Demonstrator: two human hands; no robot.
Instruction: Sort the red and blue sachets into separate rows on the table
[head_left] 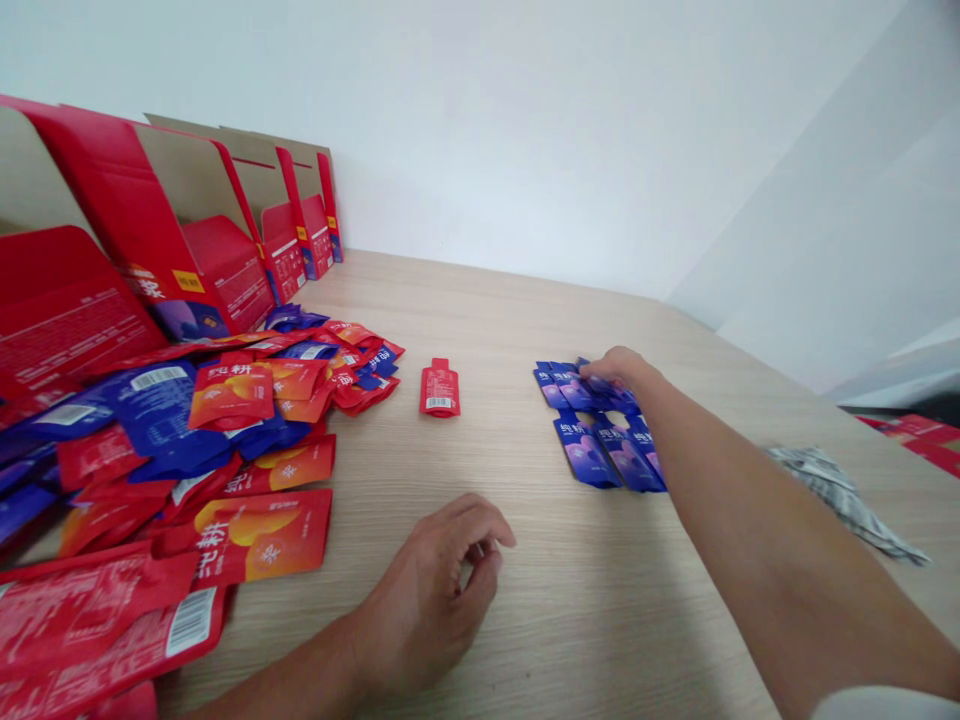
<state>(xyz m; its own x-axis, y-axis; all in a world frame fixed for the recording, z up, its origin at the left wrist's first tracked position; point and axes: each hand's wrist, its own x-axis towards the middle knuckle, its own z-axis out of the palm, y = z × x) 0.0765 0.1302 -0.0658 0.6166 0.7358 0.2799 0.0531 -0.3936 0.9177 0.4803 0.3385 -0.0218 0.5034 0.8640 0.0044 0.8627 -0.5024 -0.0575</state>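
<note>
Right hand (619, 368): fingers are touching the far row of blue pouches (587, 452), right end. Can't tell if they're pinching one; tips partly hidden. Those pouches are lying in two rows, fronts up, right of table centre. Left hand (442, 585) is curling its fingers over the near table (495, 320), narrow thumb-to-index gap, nothing visible in it. Single red pouch (440, 390) is lying apart, barcode up, neck pointing away, between the blue rows and a mixed red/blue heap (251, 395). Red boxes (225, 265) are standing behind the heap. Crumpled cloth (840, 495) is lying beyond the right forearm.
</note>
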